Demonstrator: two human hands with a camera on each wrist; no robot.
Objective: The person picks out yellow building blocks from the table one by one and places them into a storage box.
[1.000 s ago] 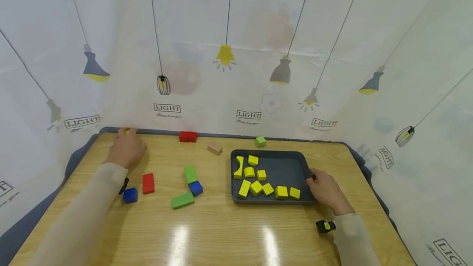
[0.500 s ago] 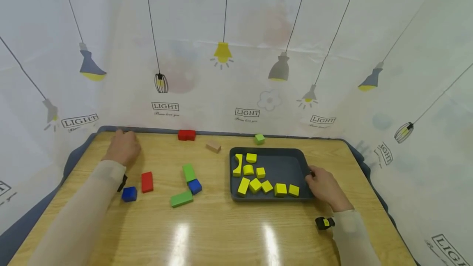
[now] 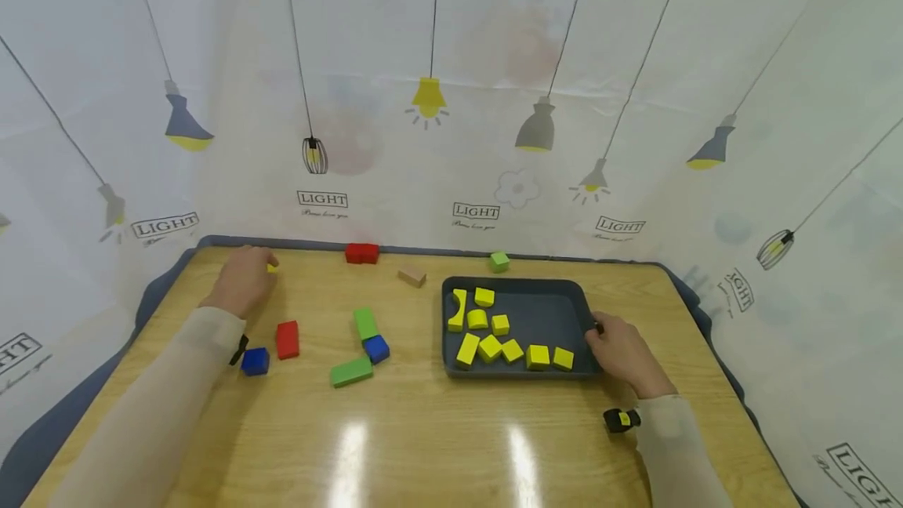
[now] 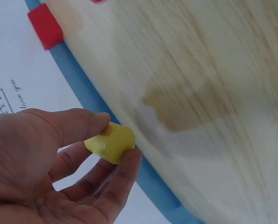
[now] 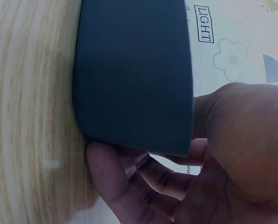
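Note:
At the table's far left corner, my left hand (image 3: 243,281) pinches a yellow block (image 4: 113,142) between thumb and fingers; the left wrist view shows it above the tabletop. My right hand (image 3: 624,351) grips the right side of a dark grey tray (image 3: 557,288). In the right wrist view the tray wall (image 5: 134,79) lies between the thumb and the curled fingers (image 5: 108,170). Several yellow blocks (image 3: 538,357) of different shapes sit in the tray, mostly toward its left and front.
Left of the tray lie green blocks (image 3: 351,371), blue blocks (image 3: 255,361) and a red block (image 3: 288,340). Farther back are red (image 3: 362,253), plain wood (image 3: 412,276) and light green (image 3: 499,262) blocks. A printed sheet (image 3: 395,171) hangs behind the table.
My left hand has lifted from the far left edge and shifted slightly right, with the yellow block in its fingers. The right hand keeps its grip on the tray.

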